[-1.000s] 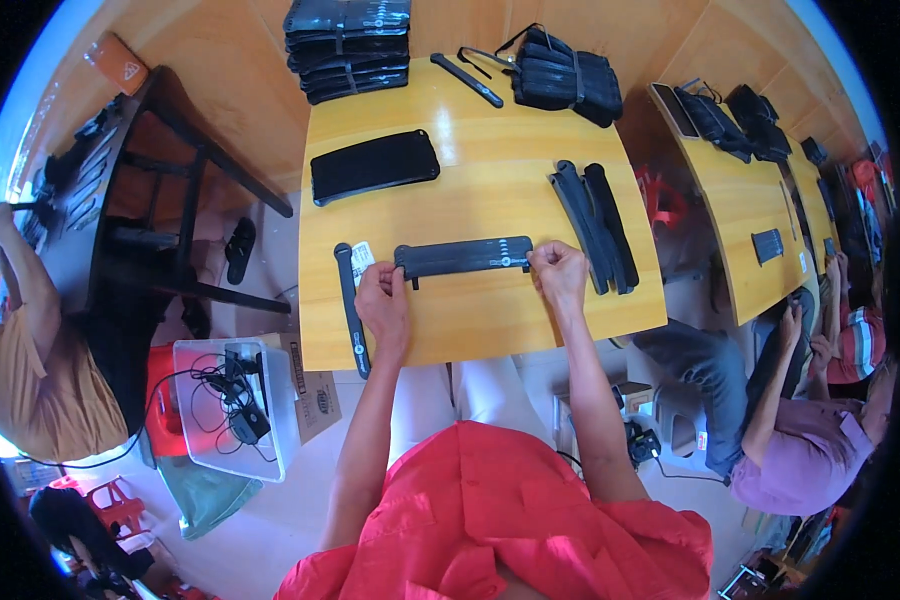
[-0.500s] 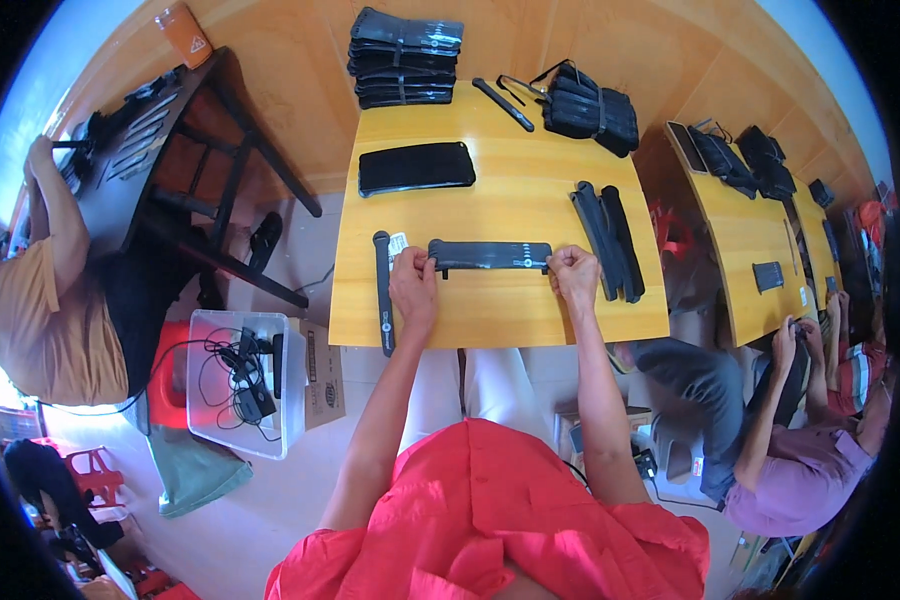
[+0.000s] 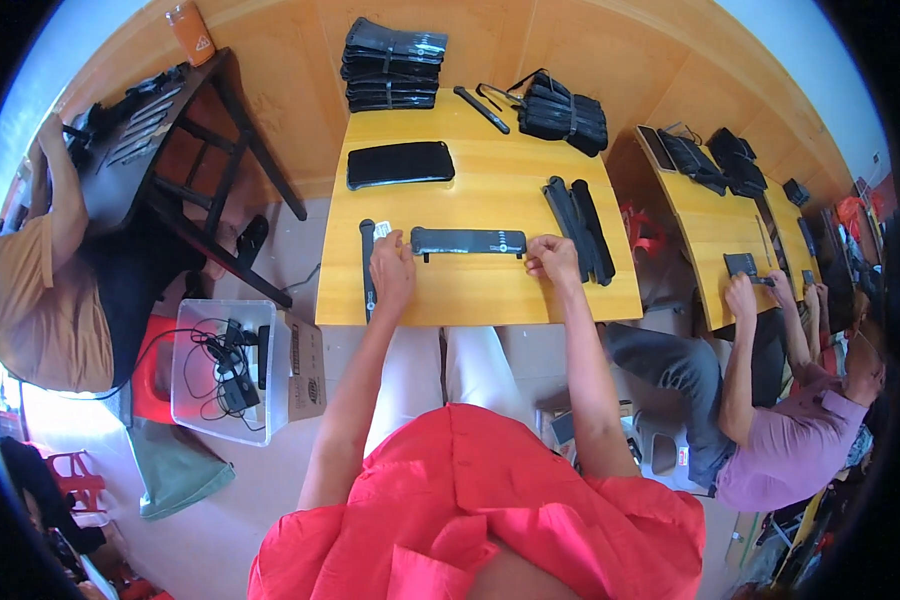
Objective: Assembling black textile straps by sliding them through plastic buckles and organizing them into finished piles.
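Observation:
A flat black strip-shaped pouch (image 3: 468,242) with a glossy face and light markings lies crosswise on the yellow wooden table (image 3: 450,305). My left hand (image 3: 393,270) is off its left end, fingers loosely extended beside a small white label (image 3: 382,229). Just left of that hand, partly covered by it, lies a narrow black strap (image 3: 368,262). At the pouch's right end is my right hand (image 3: 555,260), thumb and fingers drawn together in a pinch; whether they still touch its edge is hard to see.
Several black strips (image 3: 580,230) lie to the right. Farther back are a black padded piece (image 3: 400,164), a strapped stack (image 3: 391,65), a loose strap (image 3: 481,109) and a tied black bundle (image 3: 563,112). A clear bin of cables (image 3: 220,375) stands left. Co-workers sit on both sides.
My left hand has let go of the pouch's left end and shifted left toward the white label. My right hand stays by the right end. The whole view has shifted slightly.

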Tool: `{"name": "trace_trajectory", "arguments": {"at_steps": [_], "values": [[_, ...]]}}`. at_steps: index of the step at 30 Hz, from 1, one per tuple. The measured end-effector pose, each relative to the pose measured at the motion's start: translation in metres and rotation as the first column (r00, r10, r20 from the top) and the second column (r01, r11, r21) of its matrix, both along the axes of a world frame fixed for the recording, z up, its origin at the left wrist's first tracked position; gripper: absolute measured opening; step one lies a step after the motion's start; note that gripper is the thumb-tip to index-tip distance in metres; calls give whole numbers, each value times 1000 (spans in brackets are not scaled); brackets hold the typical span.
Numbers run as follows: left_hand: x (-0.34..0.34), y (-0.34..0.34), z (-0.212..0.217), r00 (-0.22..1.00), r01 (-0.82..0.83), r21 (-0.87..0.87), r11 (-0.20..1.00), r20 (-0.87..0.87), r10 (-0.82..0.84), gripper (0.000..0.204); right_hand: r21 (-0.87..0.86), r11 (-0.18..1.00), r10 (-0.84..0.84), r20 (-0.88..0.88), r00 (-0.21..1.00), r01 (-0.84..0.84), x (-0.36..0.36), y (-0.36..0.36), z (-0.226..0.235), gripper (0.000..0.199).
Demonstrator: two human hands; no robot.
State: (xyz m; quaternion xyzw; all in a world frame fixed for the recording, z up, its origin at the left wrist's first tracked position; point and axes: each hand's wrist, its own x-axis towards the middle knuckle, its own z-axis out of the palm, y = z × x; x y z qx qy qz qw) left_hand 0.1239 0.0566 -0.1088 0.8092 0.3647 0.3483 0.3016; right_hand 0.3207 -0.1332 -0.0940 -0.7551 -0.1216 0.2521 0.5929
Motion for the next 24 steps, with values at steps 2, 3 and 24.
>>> {"name": "trace_trajectory", "arguments": {"at_steps": [2, 3, 24], "values": [[-4, -9, 22, 999, 13, 70, 997, -46, -10, 32, -105, 991, -37, 372, 927, 82, -6, -4, 5, 16], [1, -12, 21, 999, 17, 69, 997, -45, -14, 32, -172, 966, -21, 692, 722, 193, -10, -4, 7, 20], [8, -29, -5, 930, 336, 179, 925, -220, -296, 64, -632, 765, 493, 700, 516, 125, -51, -2, -23, 63]]}}
